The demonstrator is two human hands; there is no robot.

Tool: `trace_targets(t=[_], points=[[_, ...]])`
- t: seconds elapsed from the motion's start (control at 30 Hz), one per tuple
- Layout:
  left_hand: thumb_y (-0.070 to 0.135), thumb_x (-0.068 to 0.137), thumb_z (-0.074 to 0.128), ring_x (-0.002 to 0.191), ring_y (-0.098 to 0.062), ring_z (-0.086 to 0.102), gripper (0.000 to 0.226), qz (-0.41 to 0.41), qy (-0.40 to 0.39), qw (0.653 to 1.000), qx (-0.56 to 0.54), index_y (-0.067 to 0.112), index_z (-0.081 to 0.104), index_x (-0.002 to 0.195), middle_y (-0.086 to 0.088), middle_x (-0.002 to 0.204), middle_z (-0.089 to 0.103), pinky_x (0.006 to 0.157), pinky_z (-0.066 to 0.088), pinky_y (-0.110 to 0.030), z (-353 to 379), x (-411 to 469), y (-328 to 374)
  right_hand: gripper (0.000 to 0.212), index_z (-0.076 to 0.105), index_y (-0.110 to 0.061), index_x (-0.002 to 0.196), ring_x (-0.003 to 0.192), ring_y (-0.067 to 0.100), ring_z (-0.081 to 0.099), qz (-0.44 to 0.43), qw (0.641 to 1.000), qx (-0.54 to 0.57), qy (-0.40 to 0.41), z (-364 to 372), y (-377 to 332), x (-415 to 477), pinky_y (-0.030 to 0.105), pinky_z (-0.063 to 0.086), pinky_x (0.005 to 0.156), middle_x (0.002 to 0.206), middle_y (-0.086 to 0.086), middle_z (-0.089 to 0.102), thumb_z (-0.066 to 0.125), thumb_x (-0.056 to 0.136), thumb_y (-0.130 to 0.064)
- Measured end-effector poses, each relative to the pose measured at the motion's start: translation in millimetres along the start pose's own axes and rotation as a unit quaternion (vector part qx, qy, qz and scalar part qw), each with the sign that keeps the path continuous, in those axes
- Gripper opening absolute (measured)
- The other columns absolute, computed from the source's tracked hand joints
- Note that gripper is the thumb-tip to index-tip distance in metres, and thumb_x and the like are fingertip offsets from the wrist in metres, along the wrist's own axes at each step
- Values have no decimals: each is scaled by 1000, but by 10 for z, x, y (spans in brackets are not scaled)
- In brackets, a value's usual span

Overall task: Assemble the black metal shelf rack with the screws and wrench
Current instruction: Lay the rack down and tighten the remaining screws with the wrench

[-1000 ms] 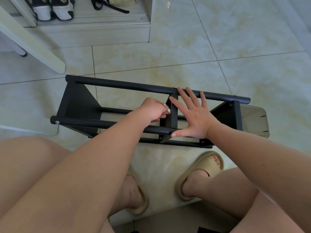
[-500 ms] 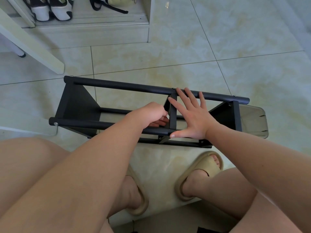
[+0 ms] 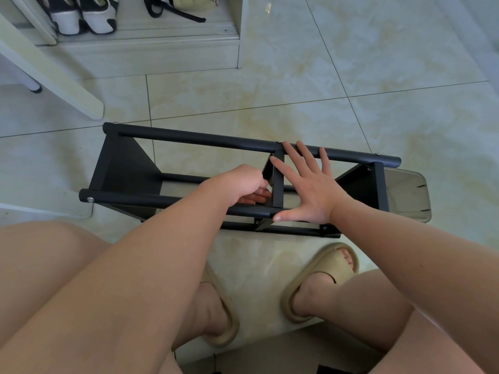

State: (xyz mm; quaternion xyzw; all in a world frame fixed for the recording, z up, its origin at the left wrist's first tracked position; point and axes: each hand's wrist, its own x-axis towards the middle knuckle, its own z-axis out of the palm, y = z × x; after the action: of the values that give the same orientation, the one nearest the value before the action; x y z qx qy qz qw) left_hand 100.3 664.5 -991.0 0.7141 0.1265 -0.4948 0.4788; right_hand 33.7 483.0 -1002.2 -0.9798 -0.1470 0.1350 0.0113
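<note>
The black metal rack (image 3: 189, 140) lies on its side on the tiled floor in front of my knees. Two long round bars run left to right, with black panels between them. My left hand (image 3: 243, 182) reaches in between the bars, just left of the middle panel (image 3: 278, 184). Its fingers are curled at the panel's foot around a small tool, which I take for the wrench and which the knuckles mostly hide. My right hand (image 3: 310, 190) lies flat across the rack, fingers on the far bar and thumb on the near bar. A silver screw head (image 3: 90, 200) caps the near bar's left end.
A white slanted furniture leg (image 3: 54, 76) crosses the floor at the upper left. Shoes (image 3: 83, 17) stand on a low shelf behind it. A clear smoky plastic piece (image 3: 405, 195) lies at the rack's right end. My feet in tan slippers (image 3: 324, 273) rest just in front of the rack.
My left hand has dropped and turned lower beside the middle panel, its fingers now under the near bar's level. My right hand stays flat on the rack.
</note>
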Motion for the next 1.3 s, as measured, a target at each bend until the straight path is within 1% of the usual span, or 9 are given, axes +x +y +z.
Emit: trace_targets(t=[0.23, 0.37, 0.57, 0.73, 0.83, 0.93, 1.13, 1.23, 1.3], points=[[17, 104, 44, 73, -9, 69, 15, 1, -13, 1000, 13, 16, 57, 96, 6, 66, 73, 69, 53, -24, -23, 26, -18, 122, -7, -37, 160, 154, 30, -18, 1, 1000, -2, -3, -4, -5, 0, 64, -10, 119, 168, 2, -19, 26, 63, -103], [15, 103, 44, 75, -10, 70, 16, 10, -22, 999, 35, 16, 58, 96, 6, 65, 74, 68, 53, -24, -34, 39, -33, 122, -8, -37, 160, 154, 30, -18, 0, 1000, -1, -2, -3, -5, -2, 64, -11, 119, 168, 2, -19, 26, 63, -102], [11, 103, 46, 78, -10, 69, 13, 39, -40, 995, 85, 13, 58, 100, 8, 66, 74, 74, 52, -24, -90, 45, -60, 122, -8, -37, 160, 154, 31, -17, 0, 1000, -1, -1, -10, -8, -2, 64, -10, 119, 168, 3, -18, 25, 63, -103], [7, 102, 47, 84, -11, 70, 15, 55, -49, 988, 134, 10, 62, 104, 8, 69, 74, 96, 52, -32, -111, 45, -74, 122, -7, -36, 160, 154, 31, -17, 0, 1000, -4, -3, -13, -10, -2, 63, -11, 119, 168, 4, -18, 25, 63, -103], [8, 101, 50, 104, -21, 69, 25, 70, -61, 975, 204, 17, 68, 87, 6, 80, 75, 106, 46, -39, -120, 35, -71, 122, -9, -36, 160, 154, 31, -17, 0, 1000, -4, -3, -15, -6, -1, 64, -11, 119, 168, 3, -19, 24, 63, -103], [10, 101, 51, 110, -25, 66, 29, 80, -62, 962, 252, 21, 70, 81, 5, 91, 75, 109, 42, -43, -124, 37, -72, 122, -8, -36, 160, 154, 31, -18, 0, 1000, -4, -3, -11, -3, 1, 64, -10, 119, 168, 3, -19, 24, 63, -103], [14, 100, 54, 108, -24, 64, 19, 91, -58, 950, 292, 18, 71, 93, 3, 100, 74, 107, 43, -42, -145, 56, -72, 122, -6, -36, 160, 154, 31, -17, 0, 1000, -1, -1, -7, -4, -3, 64, -11, 119, 169, 4, -17, 26, 63, -102], [16, 98, 56, 99, -23, 58, 17, 94, -51, 941, 320, 19, 73, 100, 2, 95, 68, 99, 44, -37, -150, 40, -57, 122, -6, -36, 160, 154, 31, -18, 1, 1000, -1, -1, -7, -5, -1, 64, -10, 119, 168, 3, -17, 25, 63, -103], [16, 97, 58, 103, -23, 57, 18, 89, -49, 939, 328, 20, 72, 106, 0, 104, 67, 101, 44, -37, -150, 21, -42, 122, -6, -36, 160, 154, 31, -18, 1, 1000, -1, -1, -5, -6, 0, 64, -10, 119, 168, 3, -17, 25, 63, -103]])
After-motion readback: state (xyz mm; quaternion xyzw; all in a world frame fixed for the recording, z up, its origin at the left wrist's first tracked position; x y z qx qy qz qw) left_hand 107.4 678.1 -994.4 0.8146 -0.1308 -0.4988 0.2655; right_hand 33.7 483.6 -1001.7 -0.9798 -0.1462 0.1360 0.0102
